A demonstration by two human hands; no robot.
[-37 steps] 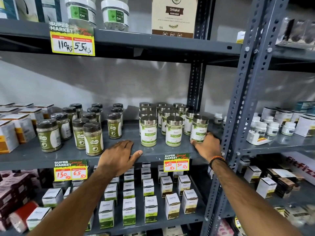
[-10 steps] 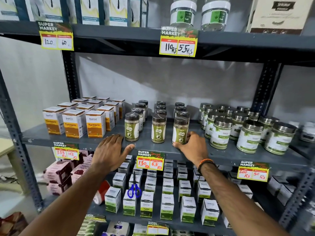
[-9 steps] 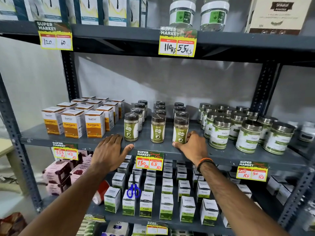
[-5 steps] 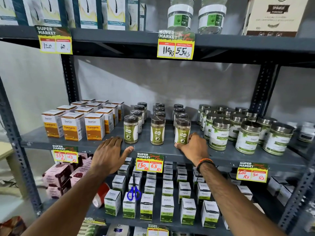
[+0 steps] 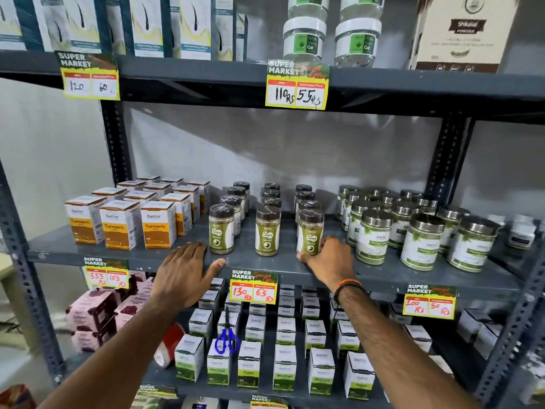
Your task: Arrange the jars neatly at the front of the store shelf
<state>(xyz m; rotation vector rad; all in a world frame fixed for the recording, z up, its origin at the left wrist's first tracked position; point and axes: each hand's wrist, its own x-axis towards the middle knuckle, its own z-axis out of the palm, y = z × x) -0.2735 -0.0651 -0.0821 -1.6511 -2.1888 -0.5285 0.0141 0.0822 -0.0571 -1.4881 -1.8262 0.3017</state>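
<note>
Three rows of green-labelled, dark-lidded jars stand on the grey middle shelf. The front jars are the left jar, the middle jar and the right jar. My right hand is wrapped around the base of the right front jar, thumb in front, fingers on its right side. My left hand lies flat on the shelf's front edge, fingers apart, just left of the left front jar and holding nothing.
Orange Turmeric boxes stand left of the jars, steel-lidded white jars close on the right. Price tags hang from the shelf lip. Below are small boxes and blue scissors. A grey upright rises at the back right.
The view shifted left from the steel-lidded jars to the dark-lidded ones. Over the last second my right hand stays on the right front jar, nudging it slightly; my left hand barely moves.
</note>
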